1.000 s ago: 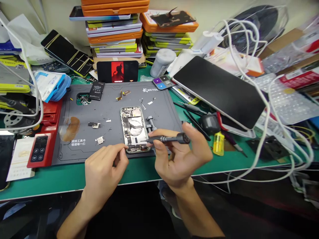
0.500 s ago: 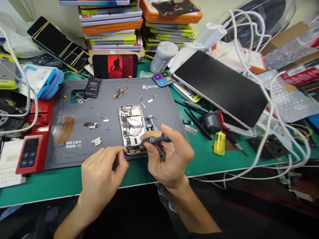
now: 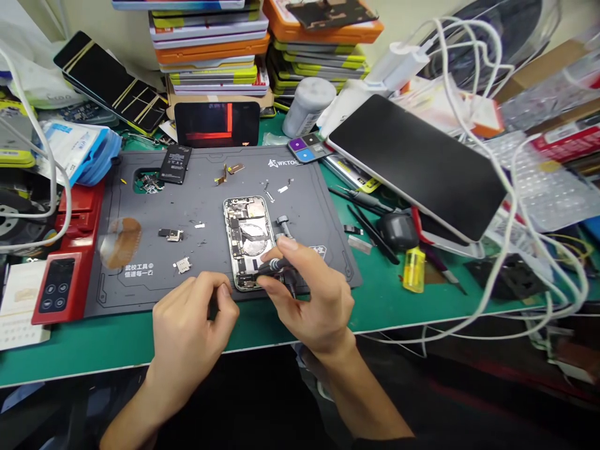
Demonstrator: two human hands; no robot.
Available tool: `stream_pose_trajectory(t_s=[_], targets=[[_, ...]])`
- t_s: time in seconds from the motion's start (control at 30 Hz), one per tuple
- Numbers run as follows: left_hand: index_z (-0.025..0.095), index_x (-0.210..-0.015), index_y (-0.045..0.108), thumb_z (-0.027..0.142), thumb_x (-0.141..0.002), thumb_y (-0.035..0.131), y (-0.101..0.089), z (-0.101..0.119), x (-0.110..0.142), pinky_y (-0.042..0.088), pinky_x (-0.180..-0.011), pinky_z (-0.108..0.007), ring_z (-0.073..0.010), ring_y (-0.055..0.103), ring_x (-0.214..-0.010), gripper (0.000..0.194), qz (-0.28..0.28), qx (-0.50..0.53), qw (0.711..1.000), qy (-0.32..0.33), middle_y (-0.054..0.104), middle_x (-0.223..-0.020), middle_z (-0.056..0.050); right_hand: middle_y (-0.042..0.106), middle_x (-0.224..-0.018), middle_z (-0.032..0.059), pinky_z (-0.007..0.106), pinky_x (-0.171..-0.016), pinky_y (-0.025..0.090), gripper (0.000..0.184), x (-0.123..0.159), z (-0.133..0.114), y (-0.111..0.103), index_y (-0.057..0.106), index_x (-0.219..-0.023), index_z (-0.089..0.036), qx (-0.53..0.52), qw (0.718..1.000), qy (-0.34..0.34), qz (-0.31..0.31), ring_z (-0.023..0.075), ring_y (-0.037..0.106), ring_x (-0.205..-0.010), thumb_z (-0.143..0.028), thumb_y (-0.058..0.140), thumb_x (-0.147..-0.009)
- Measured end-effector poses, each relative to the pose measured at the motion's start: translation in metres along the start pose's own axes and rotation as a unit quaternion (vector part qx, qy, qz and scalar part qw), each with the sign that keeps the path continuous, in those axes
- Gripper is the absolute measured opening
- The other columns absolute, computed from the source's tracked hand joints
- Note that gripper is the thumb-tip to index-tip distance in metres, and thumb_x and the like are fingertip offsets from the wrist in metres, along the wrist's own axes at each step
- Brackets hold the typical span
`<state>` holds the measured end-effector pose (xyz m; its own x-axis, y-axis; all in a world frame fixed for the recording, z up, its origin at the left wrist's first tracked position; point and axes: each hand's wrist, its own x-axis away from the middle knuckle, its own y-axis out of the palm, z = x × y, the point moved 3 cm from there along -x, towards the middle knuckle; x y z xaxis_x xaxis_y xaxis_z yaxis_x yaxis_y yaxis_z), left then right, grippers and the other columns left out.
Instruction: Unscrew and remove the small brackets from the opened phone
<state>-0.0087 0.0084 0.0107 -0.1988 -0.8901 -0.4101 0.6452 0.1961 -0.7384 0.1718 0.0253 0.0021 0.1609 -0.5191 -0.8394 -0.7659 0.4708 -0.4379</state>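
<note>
An opened phone lies on the grey work mat, its inner parts and a round coil bare. My right hand pinches a dark screwdriver over the lower end of the phone; the tool is held low and its tip cannot be made out. Curled just left of the phone's bottom corner, my left hand has thumb and forefinger near each other; whatever they may hold is hidden. Left of the phone lie a small dark module and a metal plate. A black battery rests at the mat's back left.
A phone with a lit screen leans before stacked cases. At the right are a large black screen, white cables, tweezers-like tools and a yellow-handled piece. A red device stands at left.
My right hand has moved left and turned the screwdriver lower over the phone's bottom end. My left hand has drawn slightly back from the phone's corner. The view has shifted a little.
</note>
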Motion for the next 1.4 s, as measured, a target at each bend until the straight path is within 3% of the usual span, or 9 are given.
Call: stream_pose_trajectory(t_s=[0.1,0.2,0.3,0.7,0.8,0.9,1.0,1.23,1.4], targets=[[0.021,-0.099,0.067,0.015,-0.109,0.057,0.001,0.0,0.0,0.041,-0.065,-0.026,-0.0092,0.057,-0.061,0.016,0.0,0.005,1.0,-0.002,0.063,-0.073,0.008,0.085,-0.12,0.0106,0.032,-0.073,0.072,0.051,-0.004,-0.003,-0.005,0.054,-0.162,-0.016,0.015,0.999,0.008,0.03,0.0195,0.084,-0.095,-0.015,0.057,-0.111],[0.021,-0.113,0.072,0.017,-0.111,0.061,0.002,-0.001,-0.001,0.046,-0.074,-0.024,-0.0103,0.063,-0.074,0.011,-0.002,0.011,1.0,0.008,0.067,-0.084,0.005,0.086,-0.104,0.0064,0.031,-0.073,0.07,0.056,-0.006,-0.006,-0.01,0.061,-0.158,-0.018,0.047,0.997,-0.002,0.053,0.019,0.082,-0.09,-0.004,0.064,-0.104],[0.021,-0.122,0.074,0.022,-0.11,0.068,0.003,-0.001,-0.001,0.048,-0.078,-0.024,-0.0116,0.065,-0.082,0.014,-0.003,-0.001,1.0,0.016,0.07,-0.096,0.001,0.084,-0.116,0.0095,0.038,-0.086,0.071,0.055,-0.007,-0.005,-0.011,0.06,-0.159,-0.021,0.026,0.999,0.025,0.024,0.023,0.081,-0.107,-0.01,0.065,-0.106],[0.026,-0.11,0.076,0.027,-0.11,0.068,0.006,-0.002,-0.006,0.045,-0.071,-0.027,-0.0132,0.067,-0.082,0.007,-0.035,-0.034,0.998,0.029,0.072,-0.093,0.004,0.08,-0.112,0.007,0.033,-0.082,0.069,0.062,-0.01,-0.006,-0.014,0.063,-0.156,-0.024,-0.044,0.998,0.047,0.011,0.0181,0.078,-0.101,0.0,0.069,-0.099],[0.023,-0.112,0.074,0.024,-0.111,0.066,0.005,0.001,-0.005,0.045,-0.073,-0.029,-0.0145,0.067,-0.082,0.009,-0.032,-0.054,0.996,0.064,0.073,-0.094,0.002,0.079,-0.116,0.0089,0.039,-0.093,0.069,0.057,-0.01,-0.008,-0.013,0.062,-0.157,-0.021,-0.072,0.997,0.042,0.0,0.0211,0.076,-0.114,-0.001,0.062,-0.103],[0.018,-0.115,0.072,0.019,-0.111,0.064,0.006,0.005,-0.003,0.045,-0.071,-0.03,-0.0153,0.066,-0.079,0.009,-0.023,-0.089,0.99,0.111,0.072,-0.093,0.0,0.079,-0.103,0.0058,0.04,-0.093,0.069,0.052,-0.01,-0.009,-0.014,0.068,-0.15,-0.02,-0.039,0.998,0.039,0.023,0.0211,0.074,-0.105,-0.001,0.063,-0.102],[0.017,-0.114,0.07,0.019,-0.111,0.064,0.007,0.008,-0.003,0.043,-0.068,-0.031,-0.0147,0.064,-0.075,0.007,-0.016,-0.12,0.984,0.13,0.071,-0.091,0.0,0.077,-0.108,0.0077,0.041,-0.093,0.068,0.049,-0.01,-0.01,-0.015,0.07,-0.148,-0.019,-0.032,0.998,0.042,0.025,0.0218,0.074,-0.105,-0.002,0.063,-0.102],[0.018,-0.113,0.067,0.022,-0.115,0.056,0.009,0.007,-0.006,0.046,-0.07,-0.028,-0.014,0.066,-0.079,0.012,-0.047,-0.1,0.989,0.094,0.069,-0.094,0.0,0.08,-0.115,0.0092,0.038,-0.091,0.069,0.051,-0.009,-0.01,-0.012,0.065,-0.151,-0.019,-0.036,0.998,0.044,0.009,0.0209,0.077,-0.11,-0.003,0.062,-0.103],[0.02,-0.112,0.07,0.021,-0.113,0.062,0.006,0.005,-0.006,0.049,-0.073,-0.026,-0.0126,0.068,-0.081,0.008,-0.038,-0.052,0.995,0.076,0.07,-0.094,0.001,0.083,-0.12,0.0117,0.039,-0.091,0.069,0.063,-0.006,-0.008,-0.009,0.055,-0.158,-0.014,-0.044,0.998,0.036,-0.003,0.0215,0.079,-0.109,0.002,0.066,-0.099]])
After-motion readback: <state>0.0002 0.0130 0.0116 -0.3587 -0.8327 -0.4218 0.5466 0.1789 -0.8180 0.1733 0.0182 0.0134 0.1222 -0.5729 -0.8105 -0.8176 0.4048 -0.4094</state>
